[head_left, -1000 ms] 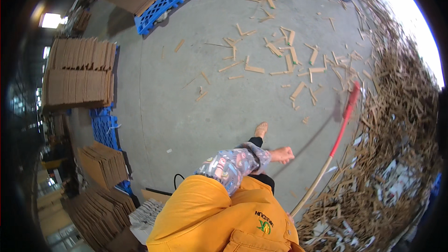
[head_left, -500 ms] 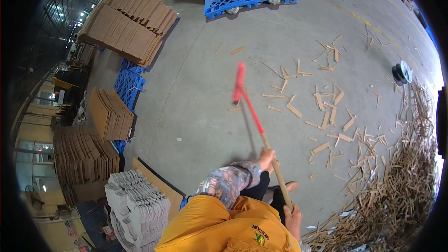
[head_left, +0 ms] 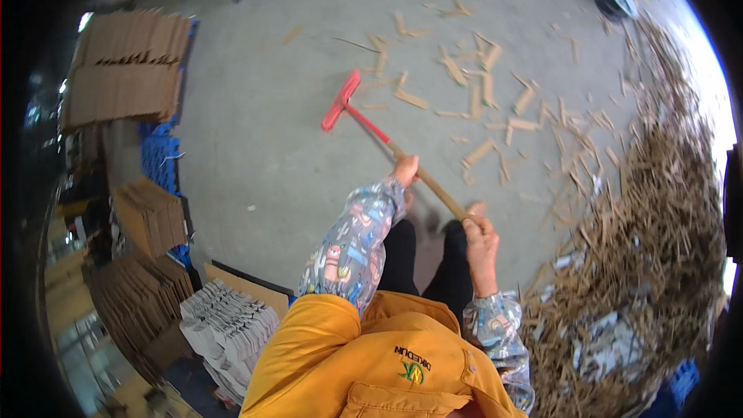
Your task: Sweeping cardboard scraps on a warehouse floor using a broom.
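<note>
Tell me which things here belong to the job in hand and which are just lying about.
Job: red-headed tool, held by left hand and right hand; loose cardboard strips, probably.
Lying about: spool, blue pallets, cardboard stack, pale stack.

Looking steeply down from the head, wide fisheye.
Placed above and behind left hand and right hand, facing forward and down past them; nearest to orange clothing behind both hands, reaching to floor well ahead of them.
</note>
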Tool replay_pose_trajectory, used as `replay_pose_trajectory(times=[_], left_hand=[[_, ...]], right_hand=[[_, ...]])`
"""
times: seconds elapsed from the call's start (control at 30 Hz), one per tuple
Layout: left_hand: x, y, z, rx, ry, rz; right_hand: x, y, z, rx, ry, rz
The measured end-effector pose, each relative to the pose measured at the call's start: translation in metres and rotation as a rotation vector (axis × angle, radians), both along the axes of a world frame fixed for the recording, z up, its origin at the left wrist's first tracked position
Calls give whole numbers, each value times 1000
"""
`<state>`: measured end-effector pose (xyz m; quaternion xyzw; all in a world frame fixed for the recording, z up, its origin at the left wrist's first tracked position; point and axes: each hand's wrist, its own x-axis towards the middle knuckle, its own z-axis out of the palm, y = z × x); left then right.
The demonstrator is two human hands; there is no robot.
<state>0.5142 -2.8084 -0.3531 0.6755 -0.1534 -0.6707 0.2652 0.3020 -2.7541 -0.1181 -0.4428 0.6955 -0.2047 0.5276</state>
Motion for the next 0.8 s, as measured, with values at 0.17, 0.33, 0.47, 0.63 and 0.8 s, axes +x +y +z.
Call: replay_pose_trajectory(times=[0.17, 0.33, 0.47, 0.63, 0.8], left_hand=[[-159, -32, -102, 168, 93, -306], [-483, 0, 59, 266, 620, -276], [-550, 50, 189, 313, 838, -368], [-499, 72, 261, 441, 624, -188], [-390, 83, 117, 403, 175, 90]], right_hand=[[-121, 0, 101, 70, 152, -365], [-230, 36, 197, -123, 689, -596], [-232, 75, 249, -223, 1067, -488], [-285, 124, 303, -427, 1176, -618], [-309, 108, 172, -23, 593, -766]])
